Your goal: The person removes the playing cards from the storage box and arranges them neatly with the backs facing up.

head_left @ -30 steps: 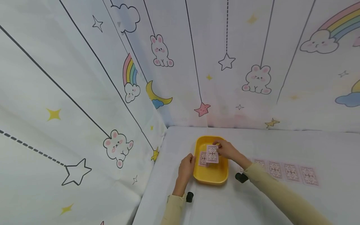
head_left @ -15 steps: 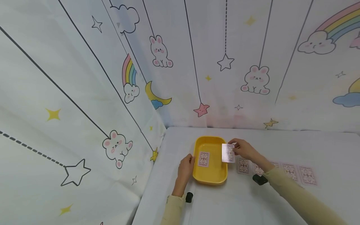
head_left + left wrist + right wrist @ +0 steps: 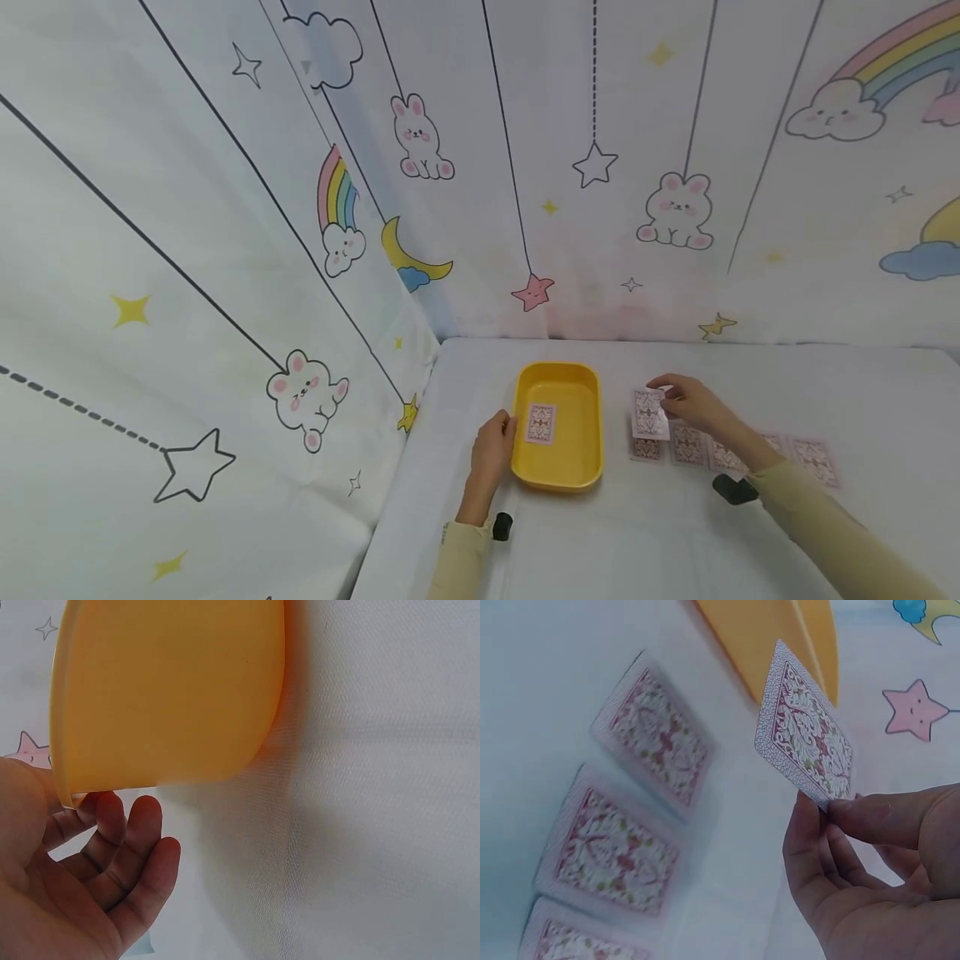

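Note:
My right hand (image 3: 686,400) pinches a playing card (image 3: 649,413) between thumb and fingers, its patterned back showing. The right wrist view shows this held card (image 3: 806,724) raised and tilted above the white surface. In the head view it overlaps the leftmost card of a row (image 3: 645,450). My left hand (image 3: 493,442) grips the left rim of a yellow tray (image 3: 564,479); in the left wrist view, fingers (image 3: 142,832) curl beneath the tray's lip (image 3: 64,750) while the thumb is mostly hidden. One card (image 3: 540,424) lies back up inside the tray, toward its left side.
Right of the tray, several cards lie back up in a row, among them a card (image 3: 687,444) and the far-right card (image 3: 816,462); my right forearm covers part of it. A white wall cloth (image 3: 600,283) with cartoon drawings rises behind the white table (image 3: 615,550).
My right hand has carried the playing card from over the tray rightward, past its rim, to above the row's left end. The left hand has stayed on the tray.

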Motion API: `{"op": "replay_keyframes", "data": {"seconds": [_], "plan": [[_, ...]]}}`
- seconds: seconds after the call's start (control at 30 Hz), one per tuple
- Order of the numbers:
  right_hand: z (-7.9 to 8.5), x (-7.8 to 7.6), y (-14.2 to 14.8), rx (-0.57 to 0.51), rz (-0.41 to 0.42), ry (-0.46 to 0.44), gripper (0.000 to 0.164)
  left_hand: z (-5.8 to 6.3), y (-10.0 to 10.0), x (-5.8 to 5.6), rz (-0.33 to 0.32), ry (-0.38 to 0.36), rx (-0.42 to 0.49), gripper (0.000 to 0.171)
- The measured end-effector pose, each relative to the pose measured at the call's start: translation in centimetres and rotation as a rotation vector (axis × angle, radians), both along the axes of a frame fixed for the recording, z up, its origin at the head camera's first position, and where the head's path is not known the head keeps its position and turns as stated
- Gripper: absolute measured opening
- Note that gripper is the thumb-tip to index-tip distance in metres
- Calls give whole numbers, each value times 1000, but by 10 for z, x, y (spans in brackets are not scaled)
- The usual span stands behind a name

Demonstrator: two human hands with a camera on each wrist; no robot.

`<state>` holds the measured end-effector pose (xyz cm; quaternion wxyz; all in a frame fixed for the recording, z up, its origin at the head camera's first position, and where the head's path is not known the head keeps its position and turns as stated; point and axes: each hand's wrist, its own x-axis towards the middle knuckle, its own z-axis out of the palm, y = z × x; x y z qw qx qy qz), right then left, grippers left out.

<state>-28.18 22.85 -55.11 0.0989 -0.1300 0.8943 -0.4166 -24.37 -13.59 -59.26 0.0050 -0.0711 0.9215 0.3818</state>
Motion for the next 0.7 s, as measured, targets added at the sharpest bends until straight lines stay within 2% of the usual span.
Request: {"op": "replay_keyframes", "data": {"seconds": [0.1, 0.33, 0.7], "plan": [[-4, 4, 13, -13, 6, 17, 36, 0, 0, 0, -3, 1, -2, 24], [-16, 8, 42, 4, -17, -6, 38, 3, -1, 3, -8, 8, 9, 24], [-20, 24, 79, 75, -70, -36, 37, 1, 1, 3, -5, 14, 10, 23]]}}
